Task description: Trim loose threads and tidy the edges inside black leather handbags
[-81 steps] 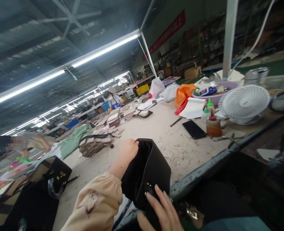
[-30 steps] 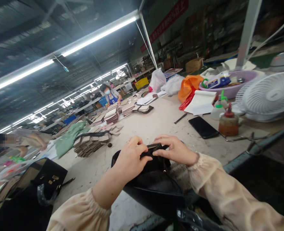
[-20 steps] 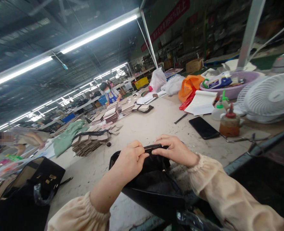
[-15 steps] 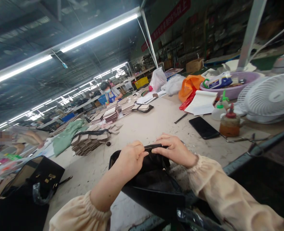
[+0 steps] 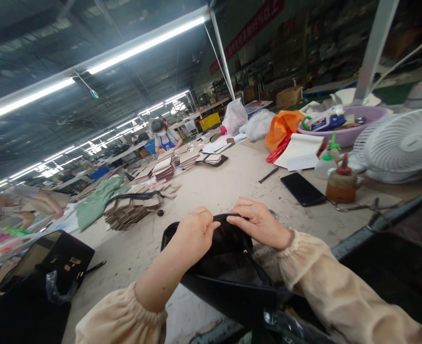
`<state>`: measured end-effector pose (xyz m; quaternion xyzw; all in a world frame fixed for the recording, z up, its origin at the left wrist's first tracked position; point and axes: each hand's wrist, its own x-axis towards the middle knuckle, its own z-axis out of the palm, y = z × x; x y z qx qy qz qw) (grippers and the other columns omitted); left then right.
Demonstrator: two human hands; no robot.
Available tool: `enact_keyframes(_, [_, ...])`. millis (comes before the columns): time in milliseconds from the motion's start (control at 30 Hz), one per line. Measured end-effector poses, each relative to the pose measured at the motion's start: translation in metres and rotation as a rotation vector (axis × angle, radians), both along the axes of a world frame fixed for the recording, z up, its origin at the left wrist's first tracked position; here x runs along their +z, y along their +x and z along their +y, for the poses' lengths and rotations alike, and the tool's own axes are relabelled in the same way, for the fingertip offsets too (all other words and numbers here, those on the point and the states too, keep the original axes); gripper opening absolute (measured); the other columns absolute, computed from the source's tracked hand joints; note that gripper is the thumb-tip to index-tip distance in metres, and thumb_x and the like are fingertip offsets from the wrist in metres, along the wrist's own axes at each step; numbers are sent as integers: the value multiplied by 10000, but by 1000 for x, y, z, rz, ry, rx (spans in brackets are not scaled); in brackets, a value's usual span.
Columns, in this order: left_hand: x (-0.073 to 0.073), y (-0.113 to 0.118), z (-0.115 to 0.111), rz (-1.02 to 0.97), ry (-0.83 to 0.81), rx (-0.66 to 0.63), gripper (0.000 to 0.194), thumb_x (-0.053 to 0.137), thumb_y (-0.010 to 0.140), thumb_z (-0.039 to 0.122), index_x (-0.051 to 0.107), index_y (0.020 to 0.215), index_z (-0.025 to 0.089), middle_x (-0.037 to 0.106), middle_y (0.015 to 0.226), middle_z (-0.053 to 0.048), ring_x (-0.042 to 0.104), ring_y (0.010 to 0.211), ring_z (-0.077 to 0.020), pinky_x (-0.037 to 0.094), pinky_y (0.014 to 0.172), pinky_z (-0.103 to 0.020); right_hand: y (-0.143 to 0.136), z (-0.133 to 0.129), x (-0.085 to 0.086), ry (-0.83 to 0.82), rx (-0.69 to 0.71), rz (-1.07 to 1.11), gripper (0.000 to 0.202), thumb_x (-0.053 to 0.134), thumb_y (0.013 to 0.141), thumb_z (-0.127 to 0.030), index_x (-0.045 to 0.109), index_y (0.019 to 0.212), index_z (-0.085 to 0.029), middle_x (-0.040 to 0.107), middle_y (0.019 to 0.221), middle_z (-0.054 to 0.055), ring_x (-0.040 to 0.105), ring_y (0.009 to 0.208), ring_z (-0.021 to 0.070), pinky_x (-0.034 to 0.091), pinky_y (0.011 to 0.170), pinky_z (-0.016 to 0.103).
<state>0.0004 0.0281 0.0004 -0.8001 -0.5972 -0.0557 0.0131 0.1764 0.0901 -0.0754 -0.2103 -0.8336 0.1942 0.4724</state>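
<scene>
A black handbag (image 5: 228, 291) lies before me at the table's near edge, its mouth open and its dark lining showing. My left hand (image 5: 195, 234) is closed on the bag's far rim, thumb and fingers pinching the edge. Just to its right, my right hand (image 5: 259, 222) grips the same rim, thumb on the inner side and fingers over the outside. A small gold zip pull (image 5: 246, 252) hangs inside the bag below my right hand. Clear plastic wraps the bag's handle (image 5: 286, 322) at the bottom.
Another black handbag (image 5: 62, 258) stands at left. Stacked brown pieces (image 5: 132, 210) and a green cloth (image 5: 98, 203) lie beyond it. On the right are a phone (image 5: 303, 189), a glue bottle (image 5: 342, 184), a white fan (image 5: 400, 143) and a purple basin (image 5: 366, 126). Two co-workers (image 5: 166, 138) are farther off.
The rim between my hands, bunched up before, now lies flatter, and more of the bag's inside shows. Both hands have barely shifted and keep hold of the edge.
</scene>
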Motion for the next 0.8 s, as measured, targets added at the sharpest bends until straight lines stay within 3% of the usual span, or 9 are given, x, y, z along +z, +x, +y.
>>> enact_keyframes(100, [0, 0, 1, -11, 2, 1, 260, 474, 886, 257, 519, 652, 153, 561, 736, -24, 565, 730, -140, 406, 693, -251, 2, 0, 0, -17, 31, 1, 225, 506, 895, -297, 681, 855, -161, 594, 741, 47, 541, 741, 140, 428, 680, 272])
enact_keyframes(300, [1, -1, 1, -14, 10, -2, 277, 480, 881, 258, 492, 623, 158, 553, 721, -17, 553, 708, -134, 395, 671, -249, -1, -5, -1, -64, -10, 160, 159, 579, 847, -252, 685, 943, -182, 661, 848, 60, 590, 799, 147, 470, 732, 273])
enact_keyframes(500, [1, 0, 1, -29, 15, -8, 278, 486, 876, 251, 492, 614, 158, 548, 708, -16, 547, 695, -131, 392, 665, -248, -5, -7, -2, -108, -1, 225, 153, 559, 859, -234, 705, 858, -187, 657, 802, 44, 593, 777, 142, 470, 772, 292])
enact_keyframes(700, [1, 1, 2, -59, 28, -5, 268, 503, 859, 224, 506, 600, 157, 551, 699, -18, 543, 683, -132, 393, 656, -249, -6, -10, -1, -297, -64, 423, 225, 510, 890, -292, 704, 832, -194, 655, 818, 50, 595, 818, 167, 479, 743, 311])
enact_keyframes(800, [1, 1, 2, -59, 32, -12, 266, 504, 859, 231, 516, 604, 157, 557, 700, -21, 542, 681, -134, 393, 651, -251, -3, -9, 0, -288, -72, 397, 221, 507, 892, -294, 707, 882, -202, 660, 866, 54, 594, 873, 171, 476, 786, 313])
